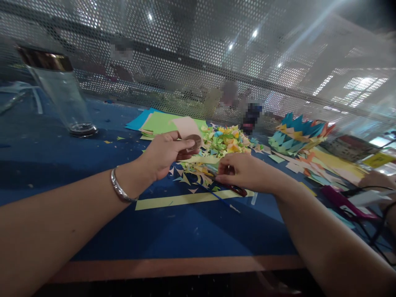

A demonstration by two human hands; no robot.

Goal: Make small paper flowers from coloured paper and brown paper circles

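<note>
My left hand, wearing a silver bracelet, pinches a curled pale pink paper strip just above the table. My right hand is low over a scatter of paper scraps, its fingers curled and pressed together. What lies between those fingertips is hidden. Under the right hand show the dark red handles of a pair of scissors. A thin blue stick lies close by. A long pale yellow paper strip rests flat in front of both hands.
A glass bottle stands at the left. Coloured sheets and a heap of folded paper pieces lie ahead. Right of them are a zigzag paper crown and a magenta device, near another person's hand. A perforated metal screen rises behind.
</note>
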